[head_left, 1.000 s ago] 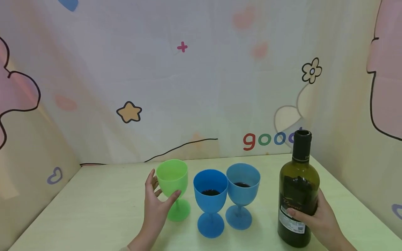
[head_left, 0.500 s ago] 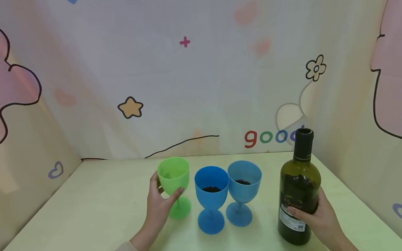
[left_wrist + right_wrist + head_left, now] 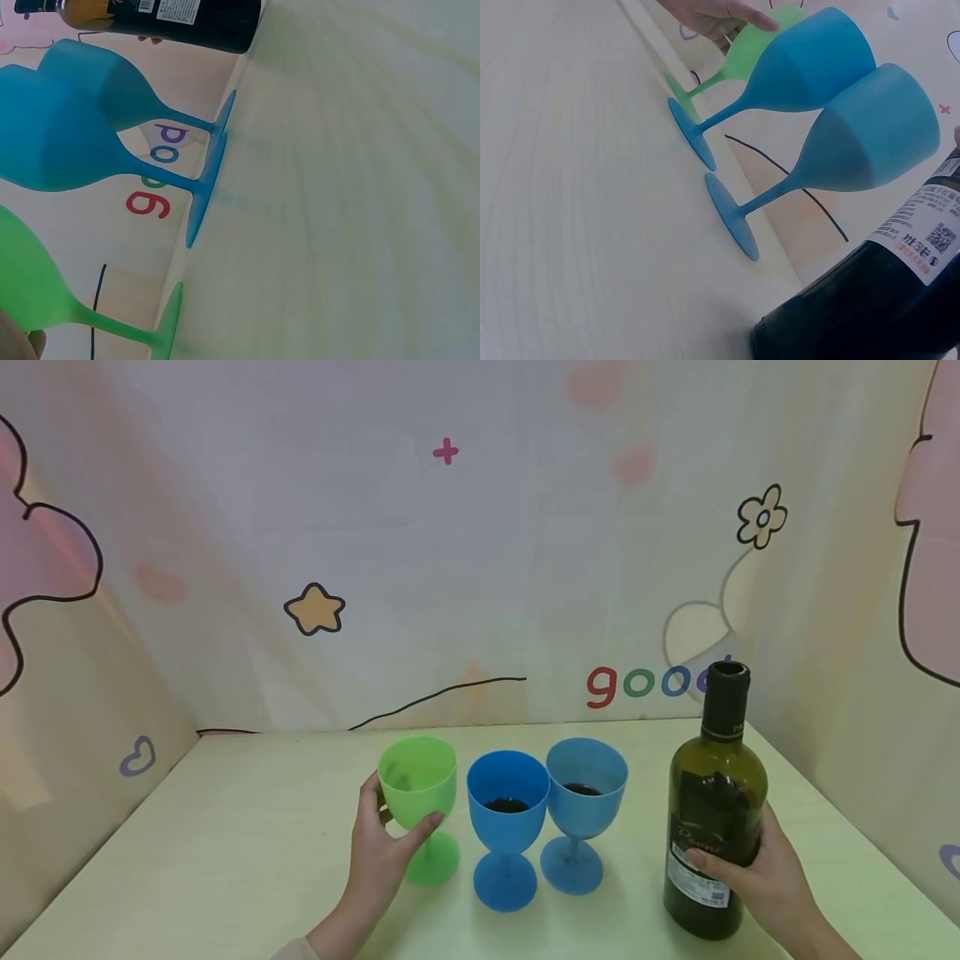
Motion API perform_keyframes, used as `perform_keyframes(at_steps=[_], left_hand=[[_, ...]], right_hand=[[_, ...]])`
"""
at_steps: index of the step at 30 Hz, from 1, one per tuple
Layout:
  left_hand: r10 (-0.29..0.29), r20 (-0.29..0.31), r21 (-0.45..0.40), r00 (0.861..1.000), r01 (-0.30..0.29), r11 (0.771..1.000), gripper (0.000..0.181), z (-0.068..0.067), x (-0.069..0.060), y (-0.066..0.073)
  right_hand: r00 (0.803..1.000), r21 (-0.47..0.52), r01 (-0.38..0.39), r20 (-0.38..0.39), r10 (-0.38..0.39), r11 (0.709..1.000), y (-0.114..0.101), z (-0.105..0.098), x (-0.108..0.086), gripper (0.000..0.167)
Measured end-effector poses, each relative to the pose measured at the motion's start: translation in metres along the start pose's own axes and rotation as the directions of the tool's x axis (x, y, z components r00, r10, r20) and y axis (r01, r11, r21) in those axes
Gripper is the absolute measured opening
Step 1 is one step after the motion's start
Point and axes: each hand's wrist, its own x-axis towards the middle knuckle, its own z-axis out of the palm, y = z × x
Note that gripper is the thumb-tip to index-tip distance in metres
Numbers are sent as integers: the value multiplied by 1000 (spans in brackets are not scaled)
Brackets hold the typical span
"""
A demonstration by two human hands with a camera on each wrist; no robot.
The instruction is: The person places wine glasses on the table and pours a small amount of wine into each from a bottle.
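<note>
The left hand [image 3: 378,847] grips the green goblet [image 3: 420,793], its thumb against the near side of the bowl and its fingers round the left and far side. This goblet stands upright on the table [image 3: 225,835], leftmost of 3 in a row, with dim finger shadows showing through its bowl wall. A pale sleeve [image 3: 296,950] shows at the left wrist.

The right hand [image 3: 761,877] grips the bottle [image 3: 712,818] low on its body, thumb across the near face and the other fingers hidden behind. The bottle is upright on the right, its mouth open, with a black neck, olive glass shoulders, a dark label and 1 white label [image 3: 697,881] below it.

Between the hands are 2 more upright goblets. The dark blue goblet [image 3: 506,831] stands in the middle, just right of the green goblet and apart from it. The light blue goblet [image 3: 588,814] stands right of that and slightly farther; whether their rims touch, I cannot tell. Each of these 2 has some dark liquid [image 3: 506,806] low in the bowl.

Beyond the far table edge hangs a printed backdrop [image 3: 465,568]: a star [image 3: 315,610] left, a flower [image 3: 762,517] right, and coloured letters [image 3: 637,683] partly behind the bottle.
</note>
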Motion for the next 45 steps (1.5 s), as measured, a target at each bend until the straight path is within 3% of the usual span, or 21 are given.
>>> perform_keyframes(at_steps=[27, 45], left_hand=[[-9, 11, 20, 1000, 9, 1000, 81, -5, -24, 8], [-38, 24, 22, 999, 38, 999, 80, -7, -37, 12]], right_hand=[[997, 4, -65, 34, 65, 998, -4, -5, 3, 94], [999, 16, -32, 4, 32, 999, 3, 0, 2, 90]])
